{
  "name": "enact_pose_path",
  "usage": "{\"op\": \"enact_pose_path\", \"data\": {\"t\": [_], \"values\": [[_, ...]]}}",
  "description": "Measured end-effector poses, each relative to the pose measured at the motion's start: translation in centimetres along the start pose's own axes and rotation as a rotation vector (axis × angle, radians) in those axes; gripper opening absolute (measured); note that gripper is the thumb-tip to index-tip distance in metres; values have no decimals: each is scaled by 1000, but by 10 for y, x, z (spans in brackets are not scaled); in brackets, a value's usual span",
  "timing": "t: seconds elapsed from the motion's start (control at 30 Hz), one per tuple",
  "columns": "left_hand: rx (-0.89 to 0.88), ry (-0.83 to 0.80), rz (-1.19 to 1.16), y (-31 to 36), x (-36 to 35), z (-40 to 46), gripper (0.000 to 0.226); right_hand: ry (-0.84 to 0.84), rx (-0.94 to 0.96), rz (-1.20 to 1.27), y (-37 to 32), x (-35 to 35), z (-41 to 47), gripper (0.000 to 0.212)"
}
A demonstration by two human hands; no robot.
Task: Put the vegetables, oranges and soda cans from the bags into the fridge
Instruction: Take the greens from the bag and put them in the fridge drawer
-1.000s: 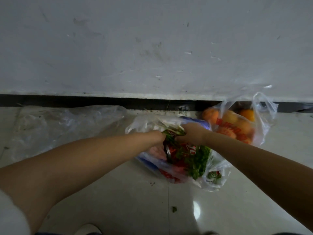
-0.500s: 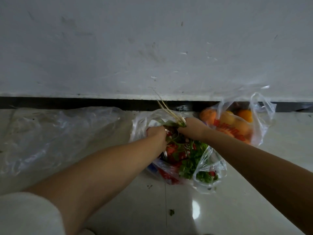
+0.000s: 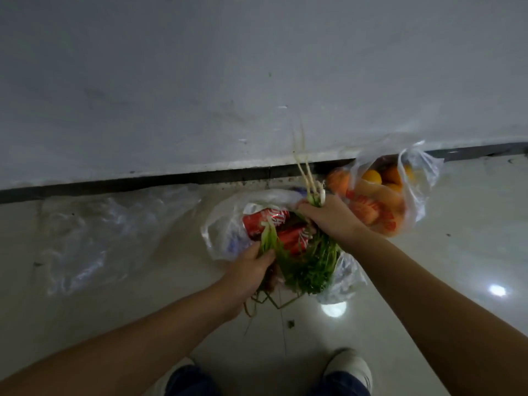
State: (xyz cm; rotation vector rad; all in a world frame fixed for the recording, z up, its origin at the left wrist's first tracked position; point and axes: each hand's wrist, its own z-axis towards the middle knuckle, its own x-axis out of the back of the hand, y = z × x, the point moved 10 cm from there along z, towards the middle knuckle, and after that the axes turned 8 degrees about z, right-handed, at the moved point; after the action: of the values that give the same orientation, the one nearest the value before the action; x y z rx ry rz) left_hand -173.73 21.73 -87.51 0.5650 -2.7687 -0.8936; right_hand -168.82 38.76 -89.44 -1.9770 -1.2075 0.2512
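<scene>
A clear plastic bag (image 3: 220, 232) lies open on the floor by the wall, with red soda cans (image 3: 265, 220) showing inside. My right hand (image 3: 328, 215) grips a bunch of leafy greens (image 3: 308, 267) near its pale roots, which stick up above the fist. My left hand (image 3: 251, 270) is closed on another bunch of green stems (image 3: 268, 241) at the bag's near edge. Both bunches are lifted partly out of the bag. To the right, a second clear bag (image 3: 414, 201) with red print holds several oranges (image 3: 371, 177).
An empty crumpled plastic bag (image 3: 100, 232) lies flat on the floor to the left. A grey wall with a dark skirting strip (image 3: 143, 185) runs behind the bags. My shoes (image 3: 348, 370) stand on the glossy tiled floor below. The fridge is out of view.
Both hands have drawn back from inside the bag, pulling the greens up and toward me. The soda cans are now uncovered. The view has shifted and tilted.
</scene>
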Motion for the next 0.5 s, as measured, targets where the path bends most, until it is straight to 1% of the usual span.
{"op": "enact_pose_path", "data": {"t": [0.07, 0.2, 0.37, 0.43, 0.5], "values": [[-81, -7, 129, 26, -4, -26, 16, 60, -20, 139, -14, 16, -36, 31], [-216, -13, 357, 95, -15, -94, 17, 164, -42, 328, -55, 59, -120, 19], [-375, -124, 458, 202, -43, -215, 11, 232, -39, 532, -134, 119, -243, 9], [-420, -185, 501, 238, -60, -263, 11, 234, -21, 606, -167, 141, -295, 15], [-483, -212, 545, 277, -75, -308, 19, 272, 8, 620, -194, 167, -347, 24]]}}
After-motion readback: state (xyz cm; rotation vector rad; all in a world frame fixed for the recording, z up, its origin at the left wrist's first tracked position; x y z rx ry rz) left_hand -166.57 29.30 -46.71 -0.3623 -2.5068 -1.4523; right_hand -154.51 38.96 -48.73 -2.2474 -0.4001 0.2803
